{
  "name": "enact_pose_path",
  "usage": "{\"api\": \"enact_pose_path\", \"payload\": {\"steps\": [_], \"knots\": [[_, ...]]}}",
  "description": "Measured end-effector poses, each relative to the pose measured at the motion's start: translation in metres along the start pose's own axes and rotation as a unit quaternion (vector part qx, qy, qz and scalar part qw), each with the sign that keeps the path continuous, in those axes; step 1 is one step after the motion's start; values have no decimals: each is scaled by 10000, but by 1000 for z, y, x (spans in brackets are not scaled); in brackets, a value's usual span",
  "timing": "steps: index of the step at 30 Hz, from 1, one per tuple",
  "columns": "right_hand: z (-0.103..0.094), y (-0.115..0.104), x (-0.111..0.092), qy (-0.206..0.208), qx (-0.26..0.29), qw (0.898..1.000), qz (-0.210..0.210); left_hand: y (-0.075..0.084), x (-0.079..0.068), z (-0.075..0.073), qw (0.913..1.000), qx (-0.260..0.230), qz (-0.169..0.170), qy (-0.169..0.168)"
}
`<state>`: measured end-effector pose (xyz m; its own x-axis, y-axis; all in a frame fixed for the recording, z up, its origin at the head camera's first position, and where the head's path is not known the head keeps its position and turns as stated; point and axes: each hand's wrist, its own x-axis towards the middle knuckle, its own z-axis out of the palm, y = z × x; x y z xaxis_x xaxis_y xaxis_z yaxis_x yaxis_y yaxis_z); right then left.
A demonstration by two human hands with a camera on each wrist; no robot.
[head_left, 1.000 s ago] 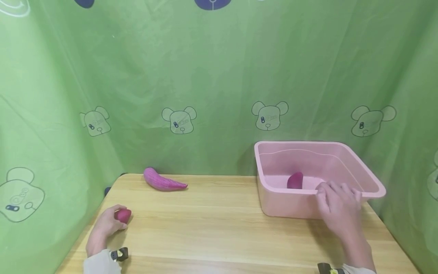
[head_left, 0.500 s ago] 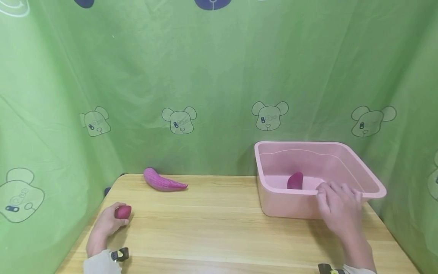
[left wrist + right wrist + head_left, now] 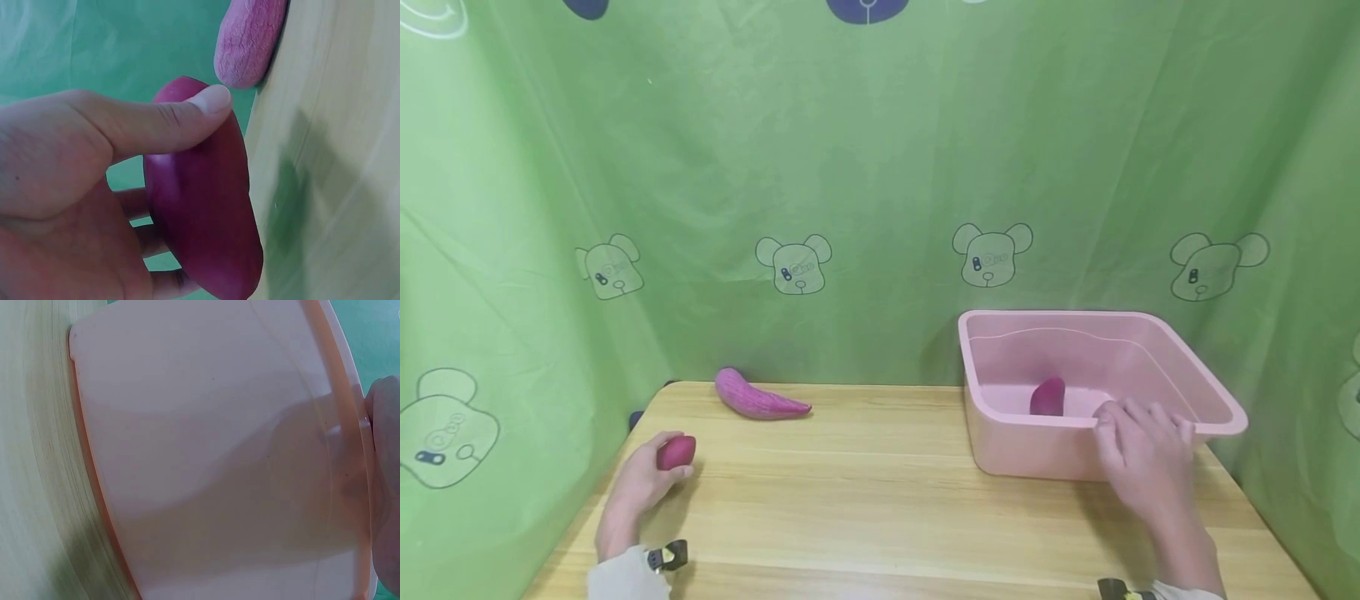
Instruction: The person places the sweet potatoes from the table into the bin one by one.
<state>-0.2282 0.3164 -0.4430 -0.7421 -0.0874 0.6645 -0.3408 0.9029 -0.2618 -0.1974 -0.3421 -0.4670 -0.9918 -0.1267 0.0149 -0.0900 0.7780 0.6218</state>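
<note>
My left hand (image 3: 643, 479) holds a smooth, dark magenta, mango-shaped fruit (image 3: 200, 206) over the left part of the table. In the left wrist view the thumb lies across its upper part, with the other fingers behind it, partly hidden. Beyond this hand, at the table's back edge, lies a curved, wrinkled, pink-purple sweet potato (image 3: 756, 398) with a pointed tip. At right, my right hand (image 3: 1146, 454) grips the near rim of a pink plastic basin (image 3: 1000, 446), fingers hooked over the edge. Inside the basin sits another dark magenta fruit (image 3: 1048, 397), its lower part hidden by the near wall.
A light wooden table (image 3: 865, 500) bears everything. Green curtains (image 3: 880, 167) printed with bear heads hang behind it and along both sides. The basin stands at the table's back right, close to the curtain.
My left hand has raised the dark magenta fruit and shifted it slightly away from me and to the right. The right hand, basin and sweet potato have stayed put.
</note>
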Motion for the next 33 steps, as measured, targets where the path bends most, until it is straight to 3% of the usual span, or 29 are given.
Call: {"api": "enact_pose_path", "payload": {"steps": [18, 33], "knots": [[0, 0, 1, -22, 5, 10000, 8, 12, 1, 0, 9996, -210, 69, 151], [0, 0, 2, -8, -11, 10000, 19, 22, -2, -3, 9961, -357, 531, 604]]}}
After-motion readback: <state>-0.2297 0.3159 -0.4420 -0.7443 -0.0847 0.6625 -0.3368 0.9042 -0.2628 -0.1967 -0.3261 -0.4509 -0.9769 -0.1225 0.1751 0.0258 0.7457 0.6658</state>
